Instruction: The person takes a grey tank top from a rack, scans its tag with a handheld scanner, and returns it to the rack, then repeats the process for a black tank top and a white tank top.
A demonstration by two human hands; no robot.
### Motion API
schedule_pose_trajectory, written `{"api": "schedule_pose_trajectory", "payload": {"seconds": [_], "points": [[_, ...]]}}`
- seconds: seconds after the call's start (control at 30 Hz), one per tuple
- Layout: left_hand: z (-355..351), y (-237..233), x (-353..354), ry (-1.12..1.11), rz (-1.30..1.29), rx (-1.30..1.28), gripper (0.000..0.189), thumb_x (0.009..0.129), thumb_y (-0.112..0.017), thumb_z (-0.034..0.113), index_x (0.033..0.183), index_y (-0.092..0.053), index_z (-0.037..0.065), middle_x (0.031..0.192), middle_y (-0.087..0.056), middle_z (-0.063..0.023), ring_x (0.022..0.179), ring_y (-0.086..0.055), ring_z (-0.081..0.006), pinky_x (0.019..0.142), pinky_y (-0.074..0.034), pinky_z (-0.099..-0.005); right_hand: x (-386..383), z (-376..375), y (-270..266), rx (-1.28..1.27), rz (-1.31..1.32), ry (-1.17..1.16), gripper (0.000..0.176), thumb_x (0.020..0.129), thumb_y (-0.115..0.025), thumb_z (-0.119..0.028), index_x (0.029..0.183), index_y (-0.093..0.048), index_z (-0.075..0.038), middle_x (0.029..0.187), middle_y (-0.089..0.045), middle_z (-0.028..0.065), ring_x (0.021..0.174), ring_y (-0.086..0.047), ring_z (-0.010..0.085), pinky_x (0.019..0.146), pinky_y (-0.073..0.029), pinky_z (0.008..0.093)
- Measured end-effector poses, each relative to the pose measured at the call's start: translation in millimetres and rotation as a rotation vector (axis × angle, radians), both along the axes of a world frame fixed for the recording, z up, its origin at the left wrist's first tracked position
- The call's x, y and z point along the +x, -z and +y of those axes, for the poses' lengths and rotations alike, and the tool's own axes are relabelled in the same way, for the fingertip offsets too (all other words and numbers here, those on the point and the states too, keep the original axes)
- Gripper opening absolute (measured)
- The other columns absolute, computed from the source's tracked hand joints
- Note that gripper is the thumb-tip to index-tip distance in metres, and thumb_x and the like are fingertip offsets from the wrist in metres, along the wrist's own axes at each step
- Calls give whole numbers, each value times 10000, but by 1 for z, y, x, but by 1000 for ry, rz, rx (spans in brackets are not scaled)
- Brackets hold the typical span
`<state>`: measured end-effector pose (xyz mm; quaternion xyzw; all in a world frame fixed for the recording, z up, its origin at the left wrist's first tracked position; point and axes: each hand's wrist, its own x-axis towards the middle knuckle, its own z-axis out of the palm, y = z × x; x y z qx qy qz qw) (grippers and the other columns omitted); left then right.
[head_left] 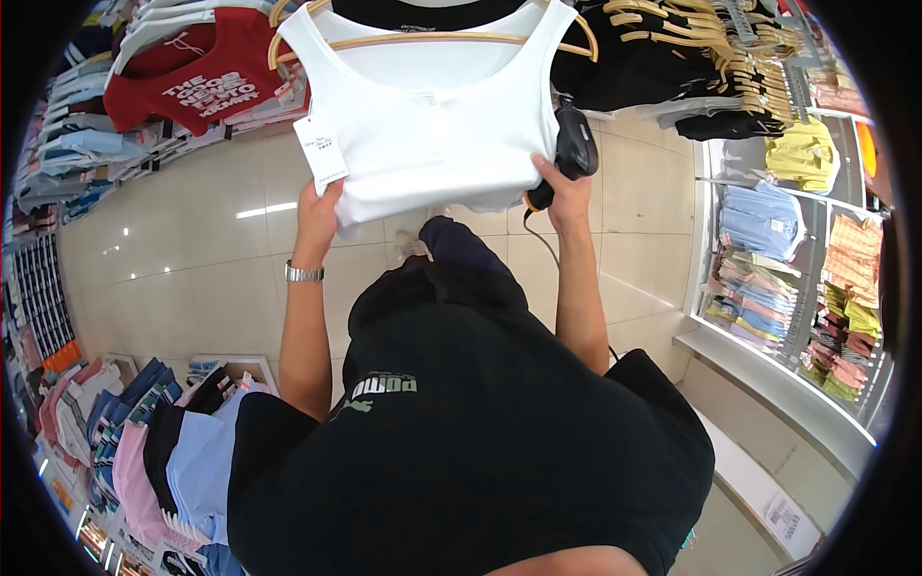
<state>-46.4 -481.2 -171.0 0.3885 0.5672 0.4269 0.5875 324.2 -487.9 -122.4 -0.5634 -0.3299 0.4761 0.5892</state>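
A white tank top point(432, 134) hangs in front of me on a wooden hanger point(423, 41), with a white paper tag point(321, 152) at its left side. My left hand point(318, 219), with a metal watch on the wrist, is closed on the lower left edge of the top. At the lower right edge, my right hand point(565, 192) presses its thumb on the cloth. Those same fingers hold a black corded device point(576, 142), which looks like a handheld garment steamer. Its cord runs down beside my right forearm; the fingers behind the cloth are hidden.
Black garments on wooden hangers point(677, 38) hang at upper right. A red top point(197, 82) is on the left rack. Lit shelves with folded clothes point(759, 216) stand at right, and more garments point(197, 451) at lower left. Pale floor tiles point(192, 278) lie below.
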Motion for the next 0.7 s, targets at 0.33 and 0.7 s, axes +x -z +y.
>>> {"api": "schedule_pose_trajectory", "payload": {"seconds": [0.33,0.7], "points": [[11,-1,-39,-108,-8,53,299,997,-552,105,1231,-616,-70,1153,-688,-105,1025,-631,-145,891,-491,-291,30,-1,7,-36,-24,142,474,779,-791,49,1200,-582,-7,1023,-603,55,963,-608,176,879,-500,322],[-7,2,-1,21,-198,-22,431,1009,-624,289,1236,-603,-76,1176,-680,-116,1038,-636,-150,901,-501,-290,-15,-10,11,-67,55,-165,475,776,-798,3,1201,-586,20,1097,-630,91,1000,-627,194,878,-517,355]]}}
